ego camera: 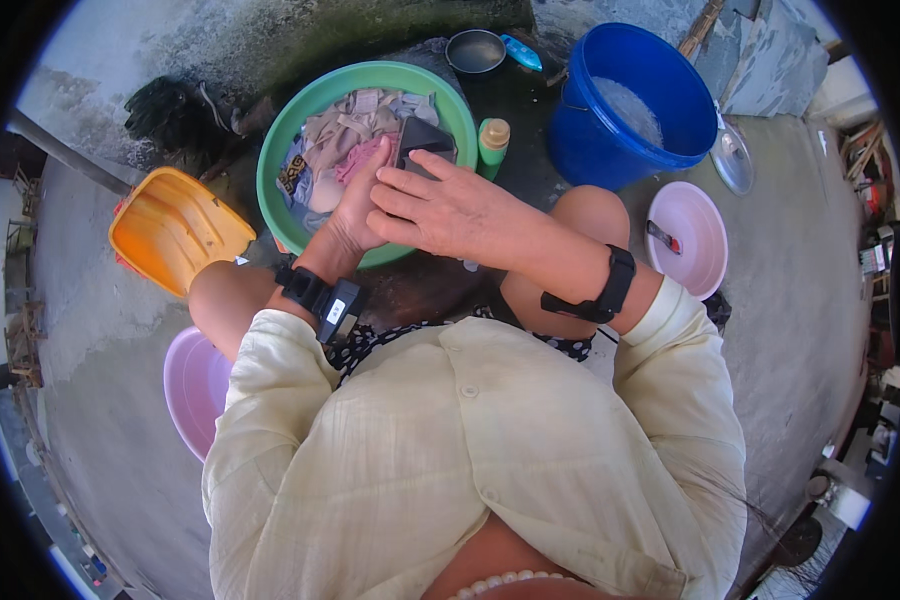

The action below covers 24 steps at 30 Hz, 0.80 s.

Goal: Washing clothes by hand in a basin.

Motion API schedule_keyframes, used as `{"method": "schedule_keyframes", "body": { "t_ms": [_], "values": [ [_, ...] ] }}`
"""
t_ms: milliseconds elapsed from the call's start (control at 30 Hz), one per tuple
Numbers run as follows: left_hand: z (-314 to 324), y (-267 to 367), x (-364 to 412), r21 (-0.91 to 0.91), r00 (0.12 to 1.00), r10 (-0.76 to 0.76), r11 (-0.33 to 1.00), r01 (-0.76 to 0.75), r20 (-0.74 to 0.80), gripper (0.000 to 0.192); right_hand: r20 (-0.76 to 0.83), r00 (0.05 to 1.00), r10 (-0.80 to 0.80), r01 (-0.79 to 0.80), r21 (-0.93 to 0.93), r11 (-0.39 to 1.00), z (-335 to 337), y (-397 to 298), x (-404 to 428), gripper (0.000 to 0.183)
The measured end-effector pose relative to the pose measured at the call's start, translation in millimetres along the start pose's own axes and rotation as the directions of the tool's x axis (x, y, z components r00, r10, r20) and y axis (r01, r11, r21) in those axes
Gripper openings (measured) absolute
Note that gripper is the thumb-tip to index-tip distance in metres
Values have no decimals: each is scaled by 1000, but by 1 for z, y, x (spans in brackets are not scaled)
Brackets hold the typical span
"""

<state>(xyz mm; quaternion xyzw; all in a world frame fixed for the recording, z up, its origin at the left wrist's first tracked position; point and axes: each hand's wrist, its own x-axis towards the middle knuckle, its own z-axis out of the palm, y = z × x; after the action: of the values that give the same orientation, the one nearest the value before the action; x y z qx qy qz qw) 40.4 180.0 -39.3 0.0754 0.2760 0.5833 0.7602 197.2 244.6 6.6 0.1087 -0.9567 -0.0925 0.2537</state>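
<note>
A dark smartphone (424, 144) is over the clothes, its lower part hidden by my right hand. My left hand (361, 199) is at its left edge, thumb up along the side, and appears to hold it; its other fingers are hidden. My right hand (435, 202) lies across the left palm with fingers spread, the index fingertip at the screen. Below both hands stands a green plastic basin (270, 172) with beige, pink and patterned clothes (337, 135) in it.
At the right stand a blue bucket (570, 142) and a pink basin (701, 225) with a brush. A green bottle (493, 146) and a metal bowl (476, 52) are near the green basin. At the left lie a yellow dustpan (172, 232) and a purple basin (195, 390).
</note>
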Motion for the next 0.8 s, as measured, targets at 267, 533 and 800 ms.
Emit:
{"method": "schedule_keyframes", "body": {
  "t_ms": [267, 533, 800],
  "values": [
    [-58, 38, -29, -53, 952, 304, 952, -302, 38, 71, 186, 978, 97, -128, 163, 978, 25, 2, 59, 52],
    [-45, 56, -29, -106, 947, 315, 946, -307, 68, 92, 207, 668, 715, -448, 878, 165, 80, 32, 46, 29],
    [-54, 60, -21, -93, 959, 281, 956, -278, 24, 98, 193, 660, 726, -306, 952, 25, 93, 29, 53, 25]
  ]
}}
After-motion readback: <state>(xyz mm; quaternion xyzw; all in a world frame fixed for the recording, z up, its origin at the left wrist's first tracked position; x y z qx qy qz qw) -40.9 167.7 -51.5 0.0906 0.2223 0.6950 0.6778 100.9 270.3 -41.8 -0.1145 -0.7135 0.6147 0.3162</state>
